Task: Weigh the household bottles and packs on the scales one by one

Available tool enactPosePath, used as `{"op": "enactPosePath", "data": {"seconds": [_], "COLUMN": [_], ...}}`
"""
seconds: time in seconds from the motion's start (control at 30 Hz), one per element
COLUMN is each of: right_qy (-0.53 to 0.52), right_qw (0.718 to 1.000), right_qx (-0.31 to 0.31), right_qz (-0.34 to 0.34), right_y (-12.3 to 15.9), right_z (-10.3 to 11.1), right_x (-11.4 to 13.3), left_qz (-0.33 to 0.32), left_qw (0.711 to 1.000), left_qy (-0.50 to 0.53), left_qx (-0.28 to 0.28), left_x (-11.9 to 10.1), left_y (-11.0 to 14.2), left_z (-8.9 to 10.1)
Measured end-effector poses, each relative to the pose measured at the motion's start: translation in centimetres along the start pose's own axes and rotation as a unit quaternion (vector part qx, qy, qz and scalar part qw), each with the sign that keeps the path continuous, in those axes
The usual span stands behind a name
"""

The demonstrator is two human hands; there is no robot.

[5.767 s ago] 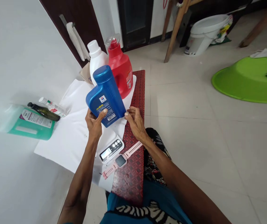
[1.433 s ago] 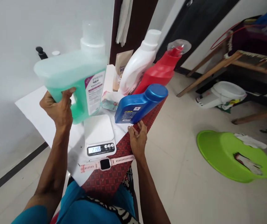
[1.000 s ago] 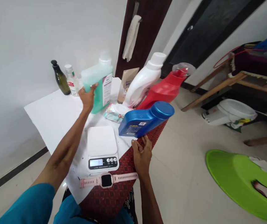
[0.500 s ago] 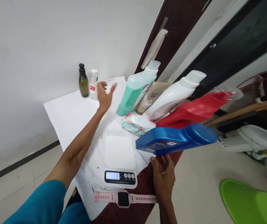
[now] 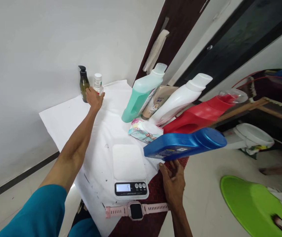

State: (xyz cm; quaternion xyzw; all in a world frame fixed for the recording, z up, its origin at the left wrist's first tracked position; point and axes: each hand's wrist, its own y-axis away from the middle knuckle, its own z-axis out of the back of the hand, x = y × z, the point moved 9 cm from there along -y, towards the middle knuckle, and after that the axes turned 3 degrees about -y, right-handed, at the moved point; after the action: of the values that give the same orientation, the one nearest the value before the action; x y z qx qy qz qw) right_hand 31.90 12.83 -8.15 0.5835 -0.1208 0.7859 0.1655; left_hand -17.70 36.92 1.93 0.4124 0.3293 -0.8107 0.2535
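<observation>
L hand [image 5: 94, 98] extended to far side of counter [image 5: 141, 227], at the clear btl w/ white cap [image 5: 98, 80]; thumb to its R, fingers to its L, but can't tell if grip is closed on it. Clear btl stands upright on white sheet [image 5: 113, 108] nr wall, just beside dark green pump btl [image 5: 83, 82]. R hand [image 5: 174, 184] at R edge of counter, by base of blue btl [image 5: 180, 144]; grip loosely parted, fingers curled, nothing seen in it. Kitchen-type scale [image 5: 129, 163] on sheet, bare platform, display approx. "5"; pink watch [image 5: 136, 210] laid flat along its near side. R of center, grouped: green-liquid btl [image 5: 138, 98], tan tube [image 5: 159, 98], white btl [image 5: 180, 98], red btl [image 5: 202, 113], w/ printed soft pack [image 5: 144, 131] in front.
</observation>
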Motion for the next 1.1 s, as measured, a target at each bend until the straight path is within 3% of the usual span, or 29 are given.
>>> {"op": "enactPosePath", "data": {"seconds": [0.13,0.23,0.37,0.5,0.6,0.7,0.8,0.97,1.1], "right_qy": [-0.014,-0.021,-0.034,-0.033,-0.034,-0.036,-0.044,-0.042,-0.057], "right_qw": [0.999,0.998,0.997,0.995,0.994,0.993,0.993,0.993,0.992], "right_qx": [-0.008,-0.015,-0.020,-0.019,-0.019,-0.021,-0.013,-0.014,-0.016], "right_qz": [0.040,0.060,0.073,0.093,0.102,0.110,0.112,0.108,0.112], "right_y": [-0.1,-0.3,-0.6,-0.7,-0.9,-0.9,-0.8,-0.9,-1.0], "right_z": [-0.2,-0.4,-0.4,-0.5,-0.5,-0.5,-0.7,-0.6,-0.5], "right_x": [0.5,0.5,-0.2,-0.7,-1.0,-0.9,-0.5,0.1,0.4], "left_qz": [-0.031,-0.106,-0.202,-0.249,-0.276,-0.293,-0.296,-0.284,-0.270], "left_qw": [0.999,0.994,0.967,0.930,0.906,0.894,0.896,0.900,0.901], "left_qy": [-0.014,0.002,0.089,0.149,0.162,0.152,0.126,0.102,0.088], "left_qx": [0.015,0.028,0.124,0.227,0.278,0.302,0.306,0.315,0.329], "left_x": [0.1,-0.6,-3.8,-8.4,-10.9,-11.8,-11.7,-11.4,-10.9], "left_y": [0.8,3.5,10.2,18.6,23.8,27.1,28.9,30.1,30.1], "left_z": [0.7,2.5,6.1,10.1,11.7,11.7,10.8,9.6,10.2]}}
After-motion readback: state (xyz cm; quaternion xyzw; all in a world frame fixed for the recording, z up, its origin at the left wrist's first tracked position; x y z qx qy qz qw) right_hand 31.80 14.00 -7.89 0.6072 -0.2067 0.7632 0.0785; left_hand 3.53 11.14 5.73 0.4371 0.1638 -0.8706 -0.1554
